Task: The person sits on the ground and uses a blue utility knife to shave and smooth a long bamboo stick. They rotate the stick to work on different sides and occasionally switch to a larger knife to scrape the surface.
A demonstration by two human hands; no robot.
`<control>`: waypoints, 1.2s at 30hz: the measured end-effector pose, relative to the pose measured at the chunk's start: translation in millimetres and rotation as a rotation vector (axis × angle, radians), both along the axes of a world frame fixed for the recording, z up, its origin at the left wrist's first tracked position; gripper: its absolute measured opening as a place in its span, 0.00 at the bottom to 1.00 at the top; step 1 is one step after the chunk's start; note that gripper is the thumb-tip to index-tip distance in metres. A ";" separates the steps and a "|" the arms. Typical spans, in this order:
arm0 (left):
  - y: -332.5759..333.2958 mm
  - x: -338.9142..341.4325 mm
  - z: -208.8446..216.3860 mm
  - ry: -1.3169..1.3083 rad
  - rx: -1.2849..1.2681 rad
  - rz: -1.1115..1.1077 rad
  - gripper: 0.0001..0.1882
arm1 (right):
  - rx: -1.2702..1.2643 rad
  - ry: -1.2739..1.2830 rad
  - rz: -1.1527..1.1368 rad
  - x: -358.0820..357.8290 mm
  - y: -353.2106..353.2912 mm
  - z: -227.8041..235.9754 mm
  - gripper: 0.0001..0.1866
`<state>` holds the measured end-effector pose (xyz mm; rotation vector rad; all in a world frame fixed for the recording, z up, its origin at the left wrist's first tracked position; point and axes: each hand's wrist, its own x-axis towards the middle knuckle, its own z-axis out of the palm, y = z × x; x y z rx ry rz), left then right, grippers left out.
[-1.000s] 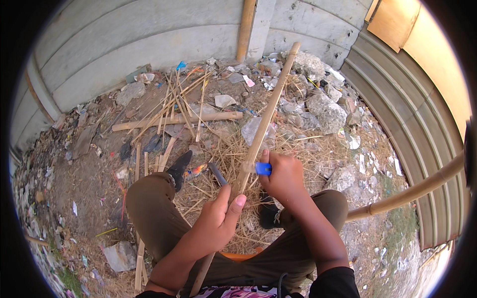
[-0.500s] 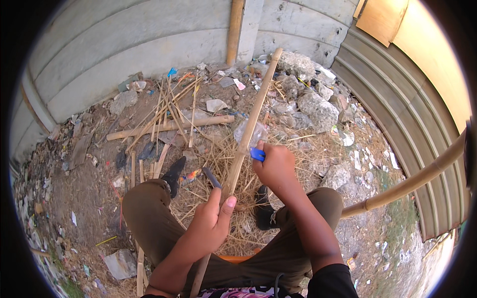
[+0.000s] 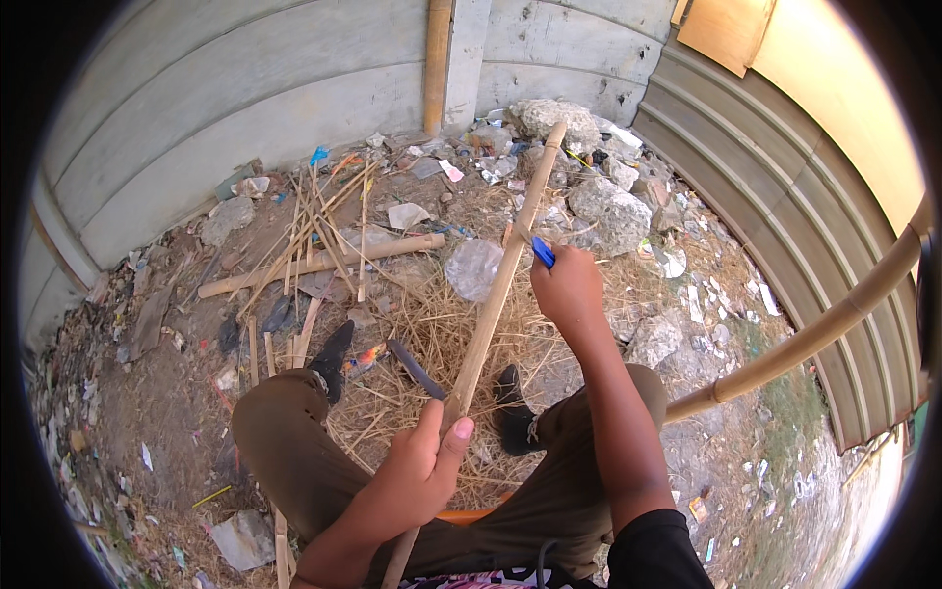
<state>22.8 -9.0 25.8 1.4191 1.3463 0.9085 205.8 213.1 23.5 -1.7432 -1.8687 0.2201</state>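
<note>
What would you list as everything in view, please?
Held bamboo pole: one, tan, centre
Handheld piece: one, blue, right of centre
Blade: one, dark, left of held bamboo pole
Bamboo strips: many, tan, piled upper left
Bamboo length: one, tan, under those strips
Thick bamboo pole: one, tan, right
Bamboo post: one, orange, upright, back
Wall panels: several, grey, back and left
Ribbed sheeting: one stretch, brownish, right
Rubble chunks: several, whitish, upper right of centre
Shavings: many, yellowish, centre
Litter: many, mixed colours, scattered
Legs: two, brown trousers, lower centre
Shoes: two, dark, centre
Left hand: one, bare, gripping held bamboo pole
Right hand: one, bare, on handheld piece
</note>
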 end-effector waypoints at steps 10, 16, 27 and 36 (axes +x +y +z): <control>-4.5 2.6 1.0 0.021 0.036 -0.103 0.17 | 0.029 0.239 -0.123 38.6 26.1 -6.0 0.23; 11.3 -1.4 -19.3 -0.044 0.059 0.027 0.18 | -0.093 0.248 0.087 -2.4 -5.5 -17.8 0.19; 18.5 -27.3 -14.5 -0.364 0.027 0.126 0.15 | 0.246 0.079 0.612 -55.4 -86.8 -32.8 0.18; 20.0 -25.8 -22.3 -0.311 0.090 0.086 0.12 | 0.225 0.049 0.599 -56.5 -87.7 -37.5 0.19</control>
